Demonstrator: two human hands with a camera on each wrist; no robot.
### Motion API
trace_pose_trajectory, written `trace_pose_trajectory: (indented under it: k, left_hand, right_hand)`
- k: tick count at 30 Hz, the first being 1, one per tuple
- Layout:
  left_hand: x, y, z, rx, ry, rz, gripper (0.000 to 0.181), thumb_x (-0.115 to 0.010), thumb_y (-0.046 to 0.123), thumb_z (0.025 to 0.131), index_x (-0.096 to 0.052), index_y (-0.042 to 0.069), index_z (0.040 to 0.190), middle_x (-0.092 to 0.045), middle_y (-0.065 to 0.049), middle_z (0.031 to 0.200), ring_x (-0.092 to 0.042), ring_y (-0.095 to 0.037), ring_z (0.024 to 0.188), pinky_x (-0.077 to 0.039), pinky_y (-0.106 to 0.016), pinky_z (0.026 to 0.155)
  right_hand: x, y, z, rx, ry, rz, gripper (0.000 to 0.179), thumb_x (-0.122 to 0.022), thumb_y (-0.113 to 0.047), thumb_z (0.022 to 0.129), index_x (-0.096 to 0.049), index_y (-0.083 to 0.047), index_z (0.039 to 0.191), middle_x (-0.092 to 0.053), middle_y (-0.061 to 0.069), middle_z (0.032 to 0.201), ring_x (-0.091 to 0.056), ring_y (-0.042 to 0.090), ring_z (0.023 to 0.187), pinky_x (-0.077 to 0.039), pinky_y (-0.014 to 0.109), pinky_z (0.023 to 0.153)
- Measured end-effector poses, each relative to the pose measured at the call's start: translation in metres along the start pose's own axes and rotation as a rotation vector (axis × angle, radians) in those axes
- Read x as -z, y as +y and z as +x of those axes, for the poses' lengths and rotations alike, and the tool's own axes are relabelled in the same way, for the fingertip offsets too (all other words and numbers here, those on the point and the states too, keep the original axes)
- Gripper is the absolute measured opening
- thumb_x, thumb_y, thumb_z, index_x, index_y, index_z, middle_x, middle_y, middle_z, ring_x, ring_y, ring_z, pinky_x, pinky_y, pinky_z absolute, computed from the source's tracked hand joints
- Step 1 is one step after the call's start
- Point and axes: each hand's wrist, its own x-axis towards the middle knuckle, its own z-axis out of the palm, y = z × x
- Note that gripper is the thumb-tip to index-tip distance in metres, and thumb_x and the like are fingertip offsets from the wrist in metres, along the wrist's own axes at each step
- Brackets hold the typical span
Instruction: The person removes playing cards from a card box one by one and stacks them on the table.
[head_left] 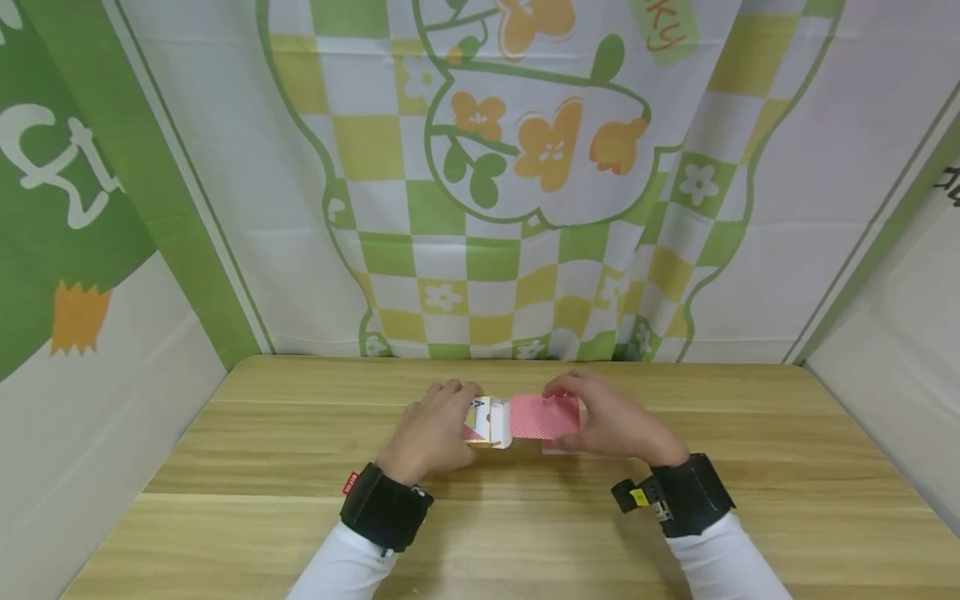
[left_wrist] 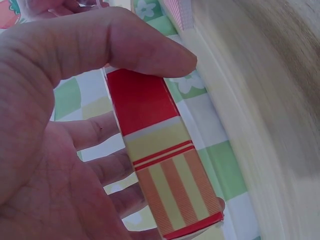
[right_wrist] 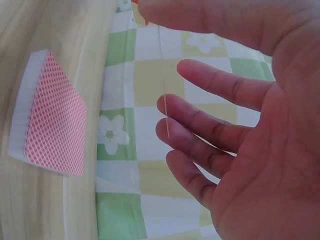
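Note:
My left hand (head_left: 435,427) grips a playing card box (left_wrist: 167,160) with red, cream and striped sides, thumb on one edge. The box's white open end (head_left: 500,423) faces right, and an ace pattern shows on it. In my right hand (head_left: 611,421), a red-patterned playing card (head_left: 542,417) is held between thumb and fingers, close to that open end. Edge-on in the right wrist view it is a thin line; whether it is one card or a few I cannot tell. A deck of cards (right_wrist: 57,115) with red-checked backs lies on the table below, mostly hidden in the head view.
The wooden table (head_left: 300,517) runs back to a hanging curtain (head_left: 442,258) with green and yellow checks. Similar cloth walls stand at the left and right. Black straps with small devices wrap both wrists (head_left: 386,507).

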Motion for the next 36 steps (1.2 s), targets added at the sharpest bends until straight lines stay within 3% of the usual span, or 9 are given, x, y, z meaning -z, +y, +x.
trace_pose_trajectory:
  k: [5, 14, 23, 36]
  left_hand:
    - [0.000, -0.001, 0.000, 0.004, -0.003, 0.009, 0.071, -0.088, 0.009, 0.063, -0.061, 0.008, 0.129, -0.063, -0.011, 0.118, -0.056, -0.030, 0.107, -0.049, -0.055, 0.084]
    - [0.001, -0.001, 0.000, -0.012, 0.003, 0.014, 0.068, -0.087, 0.008, 0.063, -0.062, 0.008, 0.126, -0.063, -0.010, 0.113, -0.055, -0.029, 0.100, -0.050, -0.052, 0.078]
    - [0.000, -0.001, 0.001, -0.016, -0.011, 0.025, 0.066, -0.086, 0.010, 0.065, -0.061, 0.008, 0.126, -0.062, -0.009, 0.113, -0.055, -0.028, 0.101, -0.050, -0.051, 0.078]
    - [0.001, 0.001, 0.000, -0.011, -0.017, 0.016, 0.068, -0.086, 0.009, 0.064, -0.061, 0.009, 0.127, -0.062, -0.009, 0.114, -0.056, -0.030, 0.104, -0.049, -0.055, 0.082]
  right_hand:
    - [0.005, 0.003, -0.002, -0.041, -0.002, -0.008, 0.050, -0.085, -0.010, 0.077, -0.065, -0.008, 0.123, -0.061, 0.009, 0.122, -0.054, 0.028, 0.111, -0.050, 0.045, 0.089]
    - [0.003, 0.004, 0.000, -0.070, 0.039, -0.031, 0.049, -0.085, -0.012, 0.078, -0.062, -0.001, 0.121, -0.065, 0.010, 0.113, -0.059, 0.025, 0.099, -0.051, 0.038, 0.081]
    - [-0.001, 0.003, 0.001, -0.197, 0.023, -0.067, 0.058, -0.089, -0.020, 0.075, -0.061, -0.006, 0.124, -0.063, 0.010, 0.112, -0.057, 0.023, 0.090, -0.050, 0.034, 0.070]
    - [-0.008, 0.001, 0.002, -0.323, -0.009, -0.165, 0.076, -0.088, -0.032, 0.076, -0.056, -0.007, 0.140, -0.061, 0.018, 0.122, -0.058, 0.029, 0.102, -0.051, 0.046, 0.080]
